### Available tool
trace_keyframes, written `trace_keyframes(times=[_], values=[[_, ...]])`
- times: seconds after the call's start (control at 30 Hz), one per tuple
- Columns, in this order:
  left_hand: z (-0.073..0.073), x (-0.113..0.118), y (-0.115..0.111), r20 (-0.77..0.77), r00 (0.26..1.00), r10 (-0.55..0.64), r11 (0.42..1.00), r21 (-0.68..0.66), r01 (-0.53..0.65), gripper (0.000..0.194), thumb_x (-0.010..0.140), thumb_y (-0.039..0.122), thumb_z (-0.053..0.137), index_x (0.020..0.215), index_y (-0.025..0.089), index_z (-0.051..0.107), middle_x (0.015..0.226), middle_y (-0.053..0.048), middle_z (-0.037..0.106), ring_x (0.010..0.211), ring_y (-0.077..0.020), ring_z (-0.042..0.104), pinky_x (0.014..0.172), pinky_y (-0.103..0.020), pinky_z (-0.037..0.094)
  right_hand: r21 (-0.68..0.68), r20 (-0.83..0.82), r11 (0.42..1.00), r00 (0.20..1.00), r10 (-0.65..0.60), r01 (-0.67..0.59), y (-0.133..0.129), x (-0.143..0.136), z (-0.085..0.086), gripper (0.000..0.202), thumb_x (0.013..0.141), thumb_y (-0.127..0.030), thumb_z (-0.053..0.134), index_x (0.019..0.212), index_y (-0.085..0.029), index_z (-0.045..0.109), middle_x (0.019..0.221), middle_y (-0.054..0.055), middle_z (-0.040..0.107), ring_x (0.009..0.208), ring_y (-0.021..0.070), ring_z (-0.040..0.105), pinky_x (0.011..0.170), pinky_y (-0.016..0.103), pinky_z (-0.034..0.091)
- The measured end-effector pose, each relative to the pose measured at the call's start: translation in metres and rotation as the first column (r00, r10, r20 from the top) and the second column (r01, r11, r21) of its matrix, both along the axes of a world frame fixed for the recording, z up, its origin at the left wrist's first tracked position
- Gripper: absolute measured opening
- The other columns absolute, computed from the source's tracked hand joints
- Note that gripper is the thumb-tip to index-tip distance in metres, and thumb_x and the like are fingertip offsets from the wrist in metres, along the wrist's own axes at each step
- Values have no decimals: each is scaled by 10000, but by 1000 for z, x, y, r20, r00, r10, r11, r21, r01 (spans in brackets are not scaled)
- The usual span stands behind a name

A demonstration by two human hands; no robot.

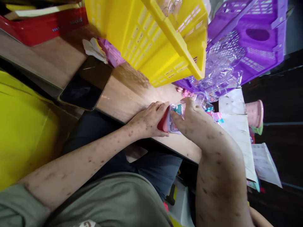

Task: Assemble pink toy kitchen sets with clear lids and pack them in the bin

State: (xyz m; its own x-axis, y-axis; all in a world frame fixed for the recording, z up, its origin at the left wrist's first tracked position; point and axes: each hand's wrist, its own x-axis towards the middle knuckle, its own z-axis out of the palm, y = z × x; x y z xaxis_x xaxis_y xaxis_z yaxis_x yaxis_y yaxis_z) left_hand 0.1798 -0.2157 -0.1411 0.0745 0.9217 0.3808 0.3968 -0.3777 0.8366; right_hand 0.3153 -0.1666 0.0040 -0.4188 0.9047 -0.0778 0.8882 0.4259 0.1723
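Note:
On the table's near edge, my left hand (151,119) is closed around the red end of a small pack (163,121), its fingers on the far side and its thumb on the near side. The rest of the pack is clear plastic, with a teal piece (178,109) showing inside. My right hand (193,118) grips the clear end from the right, thumb bent over it; the other fingertips are partly hidden. Small pink pieces (187,93) lie just beyond my right hand. Clear plastic covers (213,75) heap up behind it.
A yellow basket (142,47) leans over the table ahead, beside a purple basket (262,67) holding clear plastic. A phone (86,82) lies at left, near a red box (47,26). White cardboard (236,132) and a pink cup (254,113) are at right.

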Motion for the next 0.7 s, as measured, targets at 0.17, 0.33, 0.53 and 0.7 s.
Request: trace_keyframes(times=[0.17, 0.33, 0.53, 0.7], values=[[-2, 1, 0, -8, 1000, 1, 1000, 20, -1, 1171, 704, 412, 1059, 1586, 248, 308, 1563, -179, 554, 1488, -410, 561, 1272, -626, 480, 115, -34, 993, 999, -14, 17, -13, -5, -3, 543, 1033, -561, 600, 1401, -163, 629, 1279, 279, 753, 962, 426, 776, 750, 523, 622], [2, 0, 0, -14, 1000, -2, 1000, 5, 2, 1145, 699, 403, 1064, 1559, 197, 335, 1529, -200, 565, 1463, -404, 576, 1249, -589, 509, 88, -8, 989, 993, -120, 120, -22, -15, -3, 606, 1032, -560, 596, 1465, -137, 587, 1321, 339, 700, 982, 497, 774, 840, 668, 604], [4, -1, -1, 11, 1000, 5, 1000, 6, -5, 1131, 663, 381, 1083, 1528, 224, 372, 1500, -176, 578, 1429, -393, 596, 1225, -579, 531, 71, -32, 990, 992, -118, 120, -20, -8, -1, 613, 1031, -557, 613, 1481, -143, 575, 1368, 335, 690, 1100, 528, 760, 908, 721, 607], [3, 0, -1, 8, 1000, -3, 1000, -12, 3, 1176, 688, 431, 1069, 1582, 250, 328, 1568, -183, 551, 1497, -417, 557, 1235, -619, 513, -110, -101, 944, 948, 302, -312, 15, 14, 19, 383, 1097, -451, 474, 1377, -272, 665, 1599, 174, 629, 1437, 460, 626, 1189, 729, 497]])
